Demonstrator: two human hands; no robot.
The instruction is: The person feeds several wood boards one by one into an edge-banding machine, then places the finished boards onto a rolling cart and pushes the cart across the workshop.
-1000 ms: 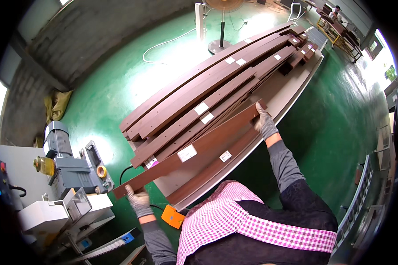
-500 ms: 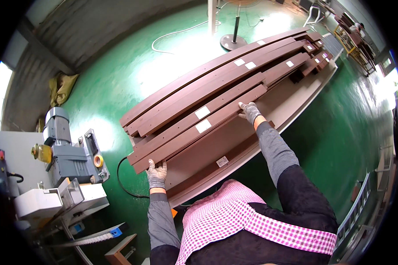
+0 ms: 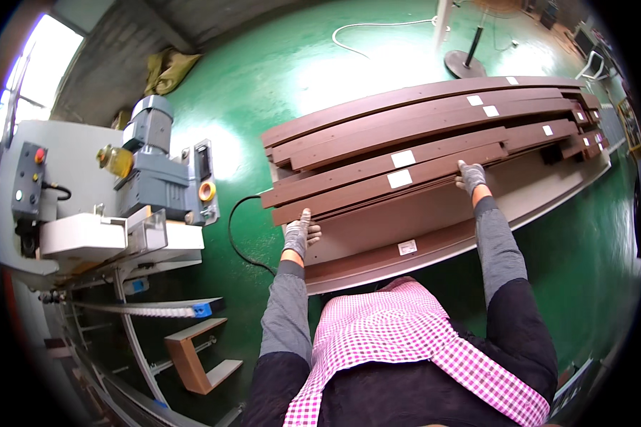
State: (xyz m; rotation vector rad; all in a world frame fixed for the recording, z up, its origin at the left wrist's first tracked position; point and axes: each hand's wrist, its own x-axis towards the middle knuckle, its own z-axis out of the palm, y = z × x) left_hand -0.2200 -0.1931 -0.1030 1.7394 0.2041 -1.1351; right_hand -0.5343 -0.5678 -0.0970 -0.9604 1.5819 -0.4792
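Several long brown boards, some with white labels, lie side by side on a pale, long-edged support. My left hand, in a grey-white glove, grips the near edge of the nearest brown board close to its left end, thumb uppermost. Farther right, my gloved right hand holds the same edge near the board's right end. Its lower fingers are partly hidden. Thin edges of more boards show beneath this one. Nearer to me a separate brown strip with a small label lies along the support.
At the left stands a machine with a grey motor, a yellow oil cup and a control box. A black cable loops over the green floor. A round stand base and a white hose are beyond the boards.
My view has turned left, so the machine shows more fully and the boards sit farther right in the picture. Both hands stay at the near board's edge.
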